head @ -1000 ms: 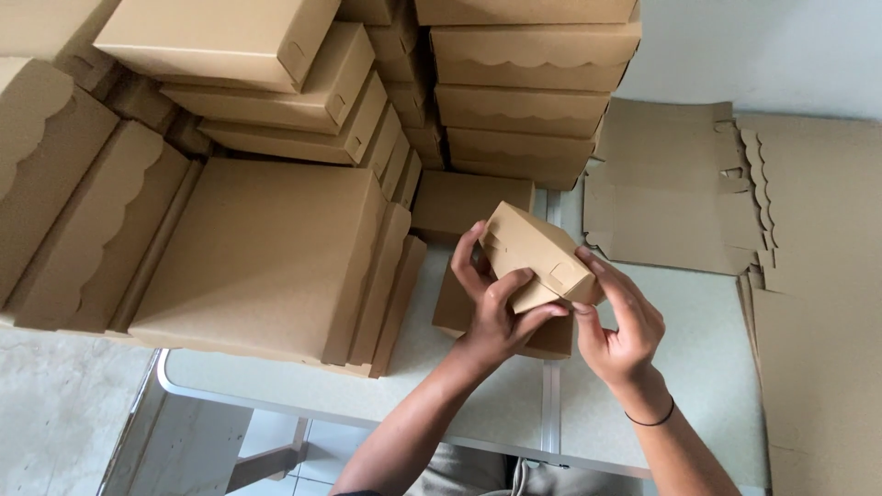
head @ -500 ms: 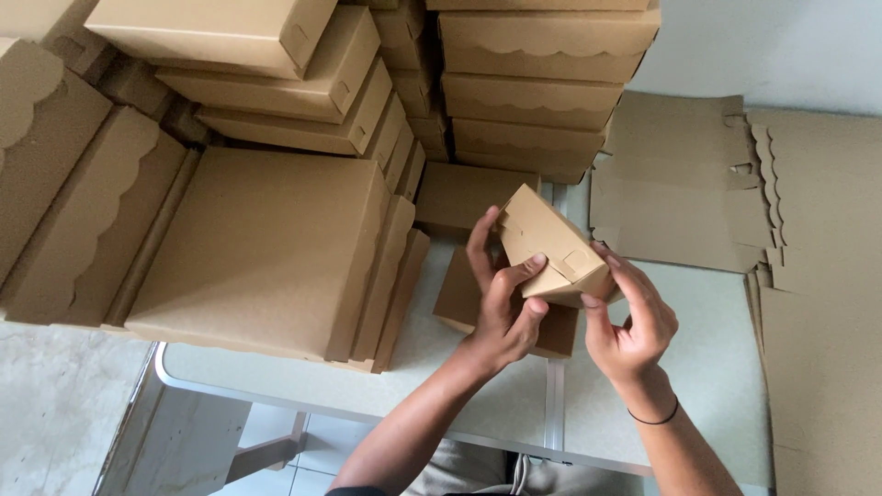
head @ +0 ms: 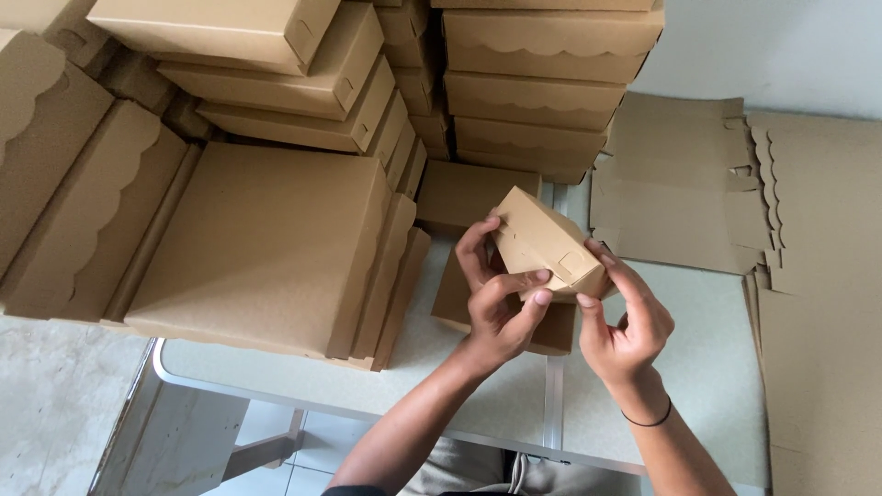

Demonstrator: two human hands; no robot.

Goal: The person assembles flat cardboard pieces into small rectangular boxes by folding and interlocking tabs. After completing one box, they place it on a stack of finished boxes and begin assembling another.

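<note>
A small brown cardboard box [head: 540, 237] is held tilted above the table, one corner pointing up. My left hand [head: 498, 308] grips its near left side, thumb laid across the lower edge. My right hand [head: 627, 323] holds its right end, fingers pressing by a tab slot; a thin black band circles that wrist. Beneath the hands lies another flat brown box [head: 457, 296] on the white table [head: 717, 358].
Stacks of folded brown boxes [head: 542, 83] with scalloped flaps rise at the back. Larger flat boxes [head: 257, 248] lean in a row at the left. Unfolded cardboard blanks [head: 680, 184] lie at the right, more along the right edge [head: 818, 303]. Tiled floor shows below the table's front edge.
The small box has been turned and tipped in my hands, its corner now pointing more upward. My right hand has shifted lower along its right end.
</note>
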